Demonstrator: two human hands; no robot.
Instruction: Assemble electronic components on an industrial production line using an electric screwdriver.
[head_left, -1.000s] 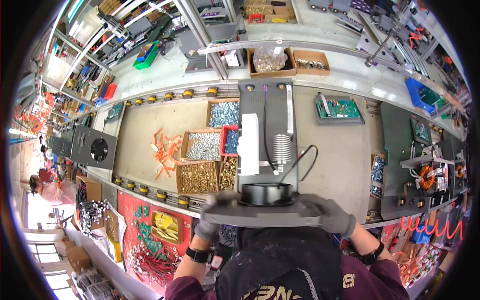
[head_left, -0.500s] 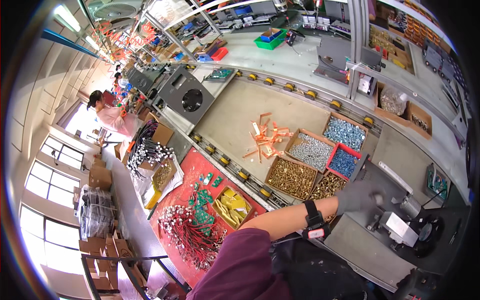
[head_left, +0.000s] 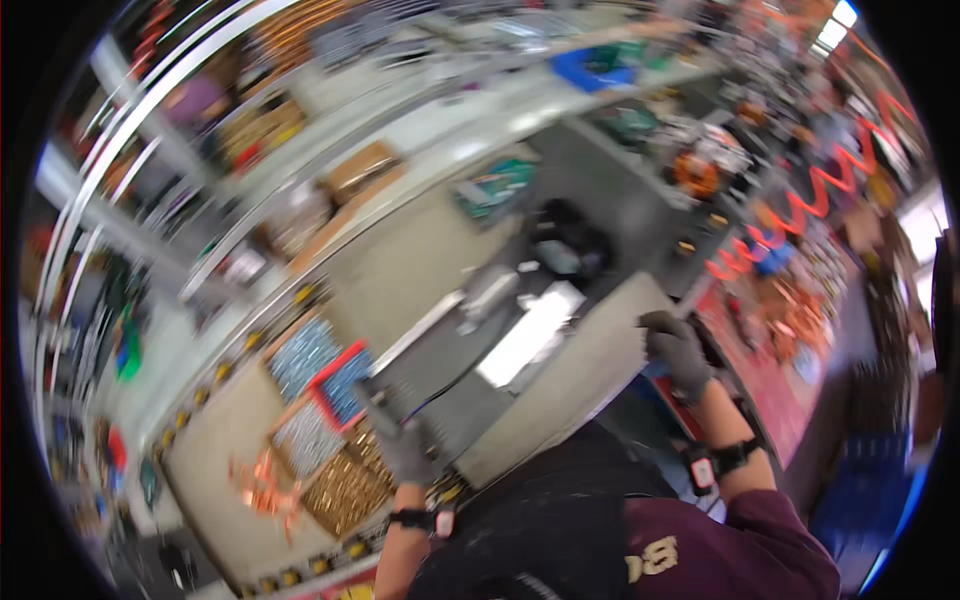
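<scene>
My left hand, in a grey glove, is at the corner of a dark grey metal housing, beside the bins of small metal parts. Its fingers are smeared by motion. The housing carries a bright silver block and a round black part. My right hand, also gloved in grey, is at the right edge of a pale board-like surface, its fingers bent. Blur hides whether it grips anything. Both wrists wear black bands with small devices.
Left of the housing are a red bin of bluish screws, a carton of brass-coloured parts and orange copper-like strips. Green circuit boards lie beyond. A coiled red hose hangs at right, near a red work surface.
The view has swung to the right, so the bins and housing now appear further left. My right hand has come into view; my left hand is still at the housing. The picture is blurrier.
</scene>
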